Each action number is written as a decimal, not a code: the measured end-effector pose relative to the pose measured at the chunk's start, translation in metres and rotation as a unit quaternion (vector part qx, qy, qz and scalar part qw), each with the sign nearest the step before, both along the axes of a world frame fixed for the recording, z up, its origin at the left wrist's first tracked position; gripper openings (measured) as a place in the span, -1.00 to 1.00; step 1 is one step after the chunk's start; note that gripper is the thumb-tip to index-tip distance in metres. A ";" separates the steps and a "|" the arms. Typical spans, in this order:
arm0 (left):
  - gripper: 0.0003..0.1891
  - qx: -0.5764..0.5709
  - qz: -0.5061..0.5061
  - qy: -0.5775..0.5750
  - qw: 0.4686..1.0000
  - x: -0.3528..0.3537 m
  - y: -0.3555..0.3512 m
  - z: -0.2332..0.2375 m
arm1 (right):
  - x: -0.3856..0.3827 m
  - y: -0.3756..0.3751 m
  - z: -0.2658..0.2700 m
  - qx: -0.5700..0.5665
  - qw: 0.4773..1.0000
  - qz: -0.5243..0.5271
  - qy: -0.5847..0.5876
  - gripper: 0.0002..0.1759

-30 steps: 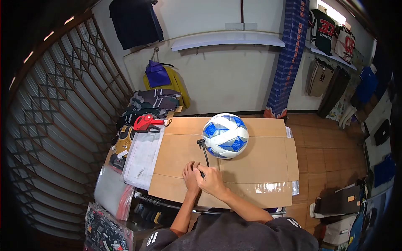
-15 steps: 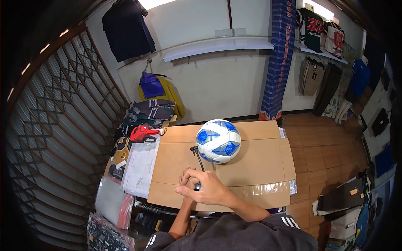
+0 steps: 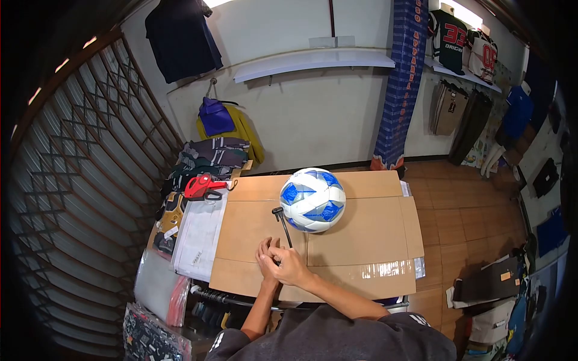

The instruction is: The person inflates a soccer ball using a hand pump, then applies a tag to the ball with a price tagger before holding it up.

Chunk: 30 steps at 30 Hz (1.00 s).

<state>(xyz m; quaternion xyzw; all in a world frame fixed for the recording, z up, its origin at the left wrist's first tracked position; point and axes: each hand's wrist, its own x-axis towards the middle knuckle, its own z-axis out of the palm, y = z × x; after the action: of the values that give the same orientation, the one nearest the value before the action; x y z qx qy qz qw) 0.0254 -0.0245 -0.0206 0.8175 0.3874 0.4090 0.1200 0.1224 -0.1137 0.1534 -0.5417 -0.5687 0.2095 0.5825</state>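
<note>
A white football with blue and grey panels [image 3: 313,200] rests on flattened brown cardboard [image 3: 355,240]. Beside its left lower side, a thin black rod with a short T-shaped end [image 3: 283,225] slants up from my hands. My right hand [image 3: 290,267] is closed around the rod's lower part, which the fingers hide. Pressed against it on the left is my left hand [image 3: 265,255], its fingers curled; whatever lies between the two hands is hidden. Both hands are over the near part of the cardboard, short of the ball.
A red and black handheld device [image 3: 205,188] lies left on the white-covered surface [image 3: 200,231], by stacked folded clothes [image 3: 211,155]. A clothes rack [image 3: 229,299] runs under the near edge. A folding metal gate [image 3: 84,198] stands left; garment piles [image 3: 487,283] sit right.
My hands have drawn closer together, and the right hand's fingers have closed over the dark round end visible before. The view has shifted slightly; the ball stays in place.
</note>
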 end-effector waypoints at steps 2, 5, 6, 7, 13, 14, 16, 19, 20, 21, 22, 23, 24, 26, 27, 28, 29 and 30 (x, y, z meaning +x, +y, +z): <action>-0.58 0.021 0.011 0.033 0.999 0.003 -0.002 0.009 | 0.001 0.000 -0.002 -0.006 1.000 0.001 -0.004 -0.57; -0.57 -0.002 -0.013 0.001 1.000 -0.001 -0.003 0.008 | 0.002 -0.006 0.007 -0.076 0.997 0.010 -0.002 -0.67; -0.55 -0.012 -0.026 -0.018 0.999 -0.003 0.000 0.005 | 0.003 -0.009 0.013 -0.108 0.994 0.015 -0.001 -0.66; -0.53 -0.023 -0.039 -0.037 0.998 -0.005 0.004 0.002 | 0.004 -0.012 0.019 -0.081 0.997 0.018 -0.001 -0.65; -0.55 -0.005 -0.030 -0.025 0.999 -0.004 -0.012 0.033 | 0.017 -0.042 0.086 -0.007 0.998 0.059 0.009 -0.57; -0.55 -0.046 -0.044 -0.033 0.997 -0.006 -0.009 0.030 | 0.019 -0.045 0.094 -0.005 0.998 0.061 0.006 -0.57; -0.53 -0.125 -0.070 -0.051 0.988 -0.007 -0.001 0.020 | 0.022 -0.040 0.094 -0.027 0.998 0.061 0.005 -0.58; -0.51 -0.151 -0.041 -0.002 0.988 -0.004 0.007 0.009 | 0.025 -0.022 0.067 -0.062 0.997 0.040 0.022 -0.64; -0.51 -0.161 -0.030 0.015 0.986 -0.004 0.009 0.006 | 0.025 -0.018 0.055 -0.046 0.998 0.027 0.034 -0.69; -0.50 -0.170 -0.019 0.031 0.985 -0.003 0.010 0.003 | 0.025 -0.014 0.044 -0.030 0.998 0.014 0.046 -0.73; -0.50 -0.160 -0.012 0.045 0.986 -0.003 0.007 0.004 | 0.025 -0.012 0.035 -0.031 0.998 0.006 0.051 -0.74; -0.49 -0.150 -0.004 0.059 0.987 -0.002 0.005 0.005 | 0.024 -0.010 0.026 -0.034 0.998 -0.004 0.058 -0.74; -0.48 -0.120 0.000 0.071 0.990 0.001 0.001 0.013 | 0.023 -0.010 0.018 -0.037 0.997 -0.015 0.066 -0.75; -0.47 -0.083 0.002 0.090 0.992 0.000 -0.002 0.018 | 0.021 -0.010 0.006 -0.048 0.997 -0.032 0.059 -0.75; -0.47 -0.078 0.000 0.096 0.992 0.000 -0.001 0.019 | 0.020 -0.010 0.006 -0.051 0.996 -0.039 0.054 -0.75; -0.47 -0.072 0.000 0.100 0.992 0.001 -0.001 0.019 | 0.020 -0.010 0.007 -0.049 0.997 -0.038 0.055 -0.75; -0.47 -0.082 -0.007 0.085 0.993 0.001 -0.001 0.018 | 0.017 -0.010 0.009 -0.047 0.997 -0.036 0.056 -0.75; -0.47 -0.093 -0.014 0.070 0.993 0.000 -0.002 0.017 | 0.014 -0.011 0.011 -0.045 0.997 -0.034 0.058 -0.76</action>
<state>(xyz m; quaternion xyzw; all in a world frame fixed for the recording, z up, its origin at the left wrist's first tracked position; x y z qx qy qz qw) 0.0255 -0.0263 -0.0034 0.8350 0.4195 0.3110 0.1735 0.1369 -0.1248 0.1647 -0.5734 -0.5048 0.2459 0.5965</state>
